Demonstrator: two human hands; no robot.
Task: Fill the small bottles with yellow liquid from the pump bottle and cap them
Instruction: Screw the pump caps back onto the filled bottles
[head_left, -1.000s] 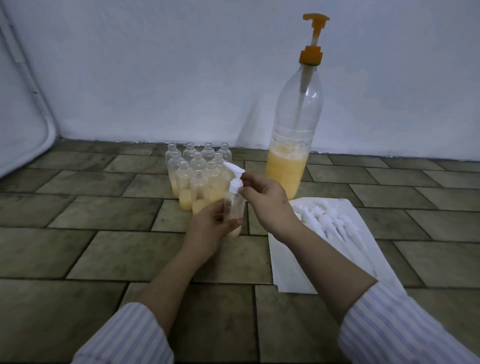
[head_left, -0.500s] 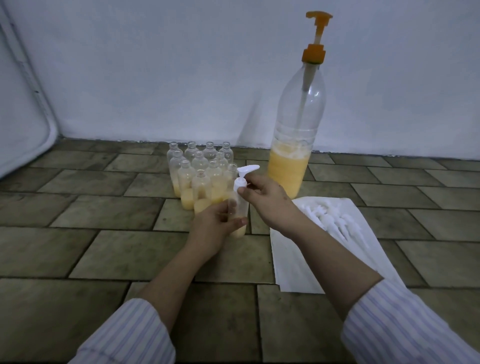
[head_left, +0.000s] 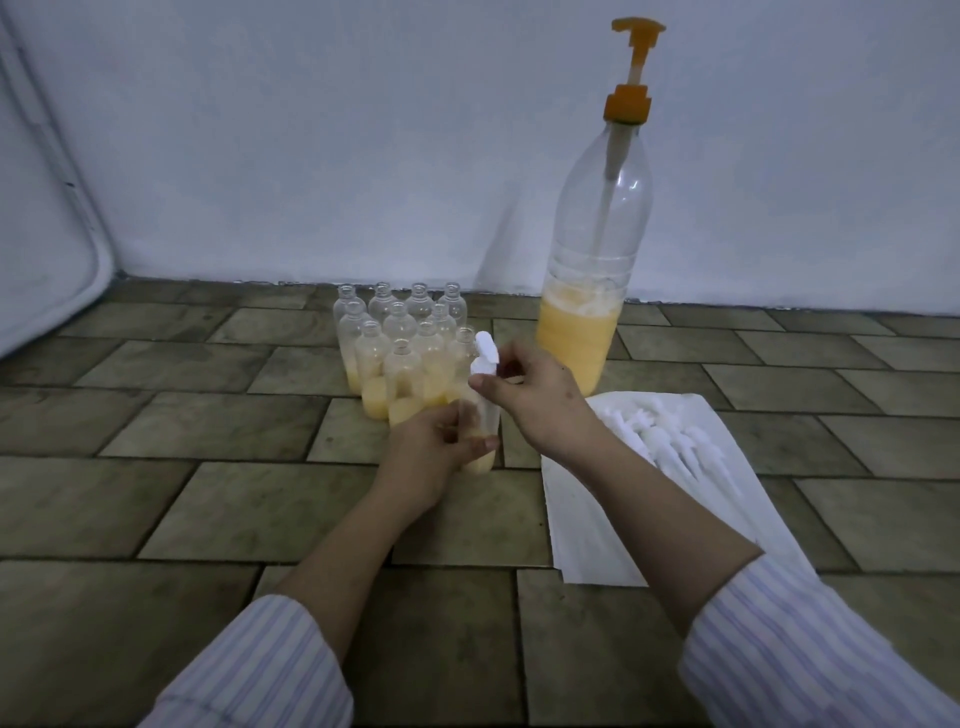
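My left hand (head_left: 431, 447) grips a small clear bottle (head_left: 484, 457) with yellow liquid at its bottom, standing on the tiled floor. My right hand (head_left: 535, 395) pinches the white pump cap (head_left: 485, 356) seated on that bottle's neck. Behind them stands a cluster of several small uncapped bottles (head_left: 400, 353), the front ones partly filled with yellow liquid. The tall pump bottle (head_left: 592, 270) with an orange pump head stands to the right, about a third full of yellow liquid.
A white sheet (head_left: 587, 535) lies on the floor at the right with several white pump caps (head_left: 660, 436) on it. A pale wall runs behind everything. A white rounded panel (head_left: 41, 249) leans at the far left.
The white pump cap's nozzle has turned from pointing left to right to pointing away, as my right hand twists it on the bottle. My left hand keeps its grip.
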